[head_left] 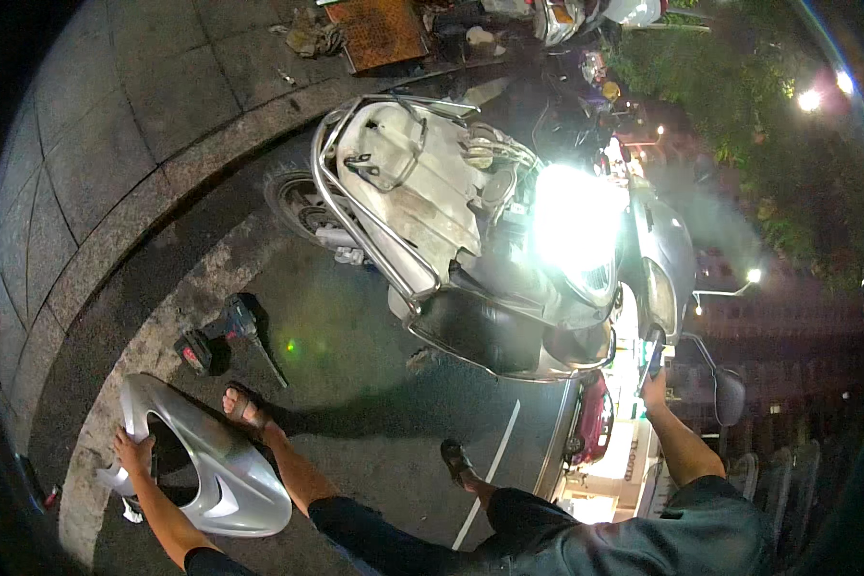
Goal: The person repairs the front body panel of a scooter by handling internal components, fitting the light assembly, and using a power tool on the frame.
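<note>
My left hand (134,451) is closed on the rim of a silver scooter body panel (245,485), low at the left. This curved panel has a large opening and rests close to the ground beside my foot. At the right, my right hand (655,392) is wrapped round the dark handlebar grip (655,353) of a scooter. The scooter (403,187) has a dirty pale front with its outer cover off, and a chrome guard bar (379,259) around it. A glaring white light (576,221) washes out its middle.
A cordless drill (245,326) with a long bit lies on the asphalt near my sandalled foot (245,405). A stone curb (182,168) borders the paved sidewalk. A rusty board (379,34) lies at the top. A mirror (730,396) juts out past my right hand; a red car (593,418) stands beyond.
</note>
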A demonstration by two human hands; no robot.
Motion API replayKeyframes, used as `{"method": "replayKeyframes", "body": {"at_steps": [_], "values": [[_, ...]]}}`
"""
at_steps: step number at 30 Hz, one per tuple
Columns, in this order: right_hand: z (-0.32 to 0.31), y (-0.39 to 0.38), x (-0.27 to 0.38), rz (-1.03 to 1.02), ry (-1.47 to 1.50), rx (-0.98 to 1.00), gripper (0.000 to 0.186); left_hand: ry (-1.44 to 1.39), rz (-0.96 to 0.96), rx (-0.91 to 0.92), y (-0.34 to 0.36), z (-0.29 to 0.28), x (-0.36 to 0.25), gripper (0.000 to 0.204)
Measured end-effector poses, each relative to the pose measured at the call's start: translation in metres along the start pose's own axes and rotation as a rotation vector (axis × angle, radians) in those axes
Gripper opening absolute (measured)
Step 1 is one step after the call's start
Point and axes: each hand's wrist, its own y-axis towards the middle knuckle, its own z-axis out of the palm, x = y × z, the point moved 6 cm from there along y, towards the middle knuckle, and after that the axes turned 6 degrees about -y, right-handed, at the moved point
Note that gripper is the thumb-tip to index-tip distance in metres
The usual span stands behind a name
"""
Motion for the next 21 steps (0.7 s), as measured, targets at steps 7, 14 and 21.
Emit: {"method": "replayKeyframes", "body": {"at_steps": [7,14,21], "values": [[-0.015,0.000,-0.011,0.025,0.039,-0.043,0.029,-0.243,0.345,-0.179,-0.084,-0.034,-0.014,0.055],[-0.008,-0.022,0.054,0.140,-0.058,0.014,0.062,-0.027,0.485,-0.080,-0.232,-0.037,0.007,0.064],[-0.008,-0.028,0.043,0.126,0.074,-0.075,0.053,-0.166,0.517,0.192,-0.354,-0.116,-0.123,0.063]]}}
